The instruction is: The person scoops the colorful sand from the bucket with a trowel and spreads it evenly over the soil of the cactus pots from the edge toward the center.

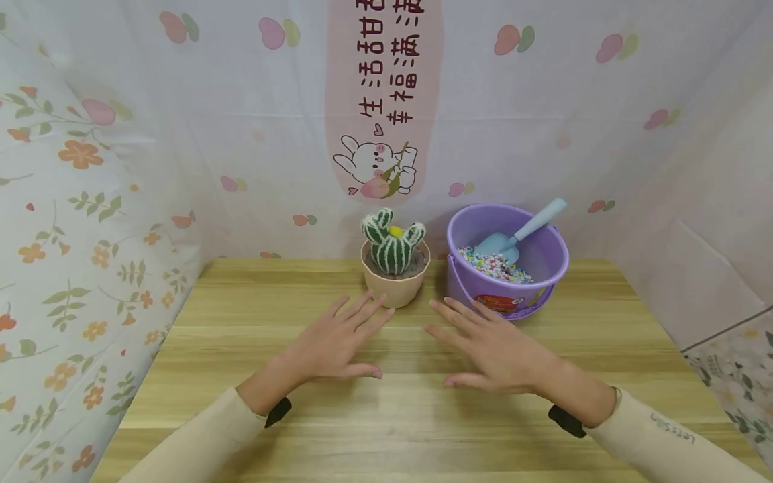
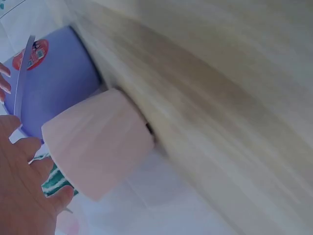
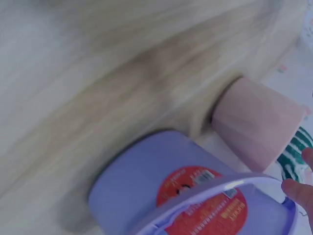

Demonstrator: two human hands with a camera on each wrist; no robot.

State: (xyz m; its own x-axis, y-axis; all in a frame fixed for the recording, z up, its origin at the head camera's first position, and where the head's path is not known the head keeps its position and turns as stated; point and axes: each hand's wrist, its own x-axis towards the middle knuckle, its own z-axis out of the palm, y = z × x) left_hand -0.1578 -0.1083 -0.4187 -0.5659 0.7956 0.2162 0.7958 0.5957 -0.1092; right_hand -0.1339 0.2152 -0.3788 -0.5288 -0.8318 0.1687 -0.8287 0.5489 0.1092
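Observation:
Both my hands lie flat on the wooden table [image 1: 241, 376], palms down and fingers spread. The left hand [image 1: 338, 339] points at a beige pot [image 1: 395, 282] holding a green striped cactus [image 1: 392, 245]; its fingertips are just short of the pot. The right hand [image 1: 483, 342] lies in front of a purple bucket [image 1: 531, 268] with coloured pebbles [image 1: 495, 265] and a light blue scoop [image 1: 519, 235] inside. Neither hand holds anything. In the left wrist view, the pot [image 2: 98, 142] and bucket [image 2: 54, 78] appear beside my left hand [image 2: 19, 191]. The right wrist view shows the bucket [image 3: 161, 186] and pot [image 3: 259, 122].
Patterned cloth walls [image 1: 90, 201] close in the table at the back, left and right. The bucket's red label [image 3: 205, 196] faces me. Bare tabletop stretches on both sides of my hands and toward the near edge.

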